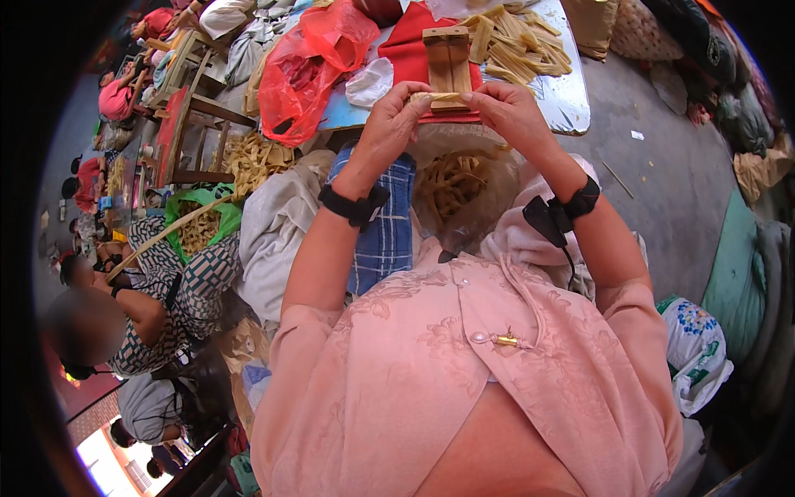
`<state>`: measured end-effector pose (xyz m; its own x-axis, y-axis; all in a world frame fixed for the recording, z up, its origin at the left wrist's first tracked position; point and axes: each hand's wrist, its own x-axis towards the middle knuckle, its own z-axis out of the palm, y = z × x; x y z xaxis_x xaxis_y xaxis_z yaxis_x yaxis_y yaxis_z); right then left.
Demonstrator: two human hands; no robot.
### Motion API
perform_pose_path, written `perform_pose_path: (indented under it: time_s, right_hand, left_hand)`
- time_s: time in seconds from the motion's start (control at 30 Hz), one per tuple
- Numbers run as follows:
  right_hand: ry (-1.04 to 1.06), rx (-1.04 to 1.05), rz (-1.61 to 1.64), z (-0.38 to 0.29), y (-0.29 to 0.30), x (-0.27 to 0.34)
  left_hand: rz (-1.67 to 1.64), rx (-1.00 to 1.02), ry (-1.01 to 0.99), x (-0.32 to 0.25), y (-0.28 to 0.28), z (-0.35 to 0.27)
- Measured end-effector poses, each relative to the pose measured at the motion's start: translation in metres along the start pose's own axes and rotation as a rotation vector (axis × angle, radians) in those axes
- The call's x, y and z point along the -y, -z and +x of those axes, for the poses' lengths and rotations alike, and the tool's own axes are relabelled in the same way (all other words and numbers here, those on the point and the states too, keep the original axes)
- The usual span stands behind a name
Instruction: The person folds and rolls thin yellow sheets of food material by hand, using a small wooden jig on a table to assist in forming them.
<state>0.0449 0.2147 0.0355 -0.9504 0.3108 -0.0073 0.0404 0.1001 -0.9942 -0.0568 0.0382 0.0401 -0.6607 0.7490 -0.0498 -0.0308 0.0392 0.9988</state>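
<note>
A short, pale yellow strip [444, 97] of dried, leaf-like material is stretched between my hands. My left hand [397, 112] pinches its left end, and my right hand [506, 109] pinches the right end. Right behind the strip stands a small wooden block device [447, 68] with a crossbar at its top. The strip hides part of the device's lower end; whether they touch I cannot tell. Under the device lies a red cloth [402, 46]. To its right is a pile of similar flat yellowish strips [522, 46].
A red plastic bag [298, 93] and a white cloth [369, 84] lie left on the table [581, 115]. Between my knees an open clear bag [456, 180] holds strips. A seated co-worker [192, 267] holds a long strip [168, 233] at my left. Sacks [652, 31] stand at the right.
</note>
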Motion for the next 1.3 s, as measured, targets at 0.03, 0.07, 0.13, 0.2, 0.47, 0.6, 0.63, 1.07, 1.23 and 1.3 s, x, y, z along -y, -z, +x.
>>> perform_pose_path:
  time_s: [0.03, 0.07, 0.13, 0.2, 0.47, 0.6, 0.63, 1.07, 1.23, 1.3]
  right_hand:
    - [0.001, -0.015, -0.001, 0.003, 0.001, -0.002]
    - [0.003, -0.020, -0.002, 0.006, 0.002, -0.003]
    - [0.003, -0.026, -0.003, 0.011, 0.001, 0.004]
    - [0.002, -0.047, 0.000, 0.017, 0.003, 0.006]
    - [0.126, -0.109, -0.201, 0.042, 0.003, -0.019]
    - [0.159, -0.213, -0.522, 0.033, 0.004, -0.033]
    - [0.194, -0.250, -0.555, 0.031, 0.003, -0.031]
    - [0.579, -0.019, -0.254, -0.072, -0.046, 0.056]
    - [0.611, 0.112, -0.198, -0.076, -0.053, 0.052]
    - [0.472, 0.114, -0.175, -0.079, -0.049, 0.058]
  left_hand:
    - [0.059, -0.025, -0.006, -0.001, -0.001, 0.004]
    - [0.075, -0.037, -0.013, 0.000, 0.000, 0.009]
    - [0.108, -0.064, -0.023, -0.001, 0.001, 0.018]
    - [0.115, -0.062, 0.010, -0.002, 0.001, 0.024]
    - [0.445, -0.155, -0.053, 0.024, 0.005, 0.051]
    - [0.860, -0.259, 0.018, 0.017, -0.007, 0.038]
    - [0.856, -0.275, -0.007, 0.020, 0.000, 0.033]
    - [-0.618, 0.149, 0.295, 0.022, -0.040, -0.067]
    - [-0.747, 0.169, 0.314, 0.006, -0.035, -0.058]
    - [-0.734, 0.087, 0.366, 0.001, -0.047, -0.065]
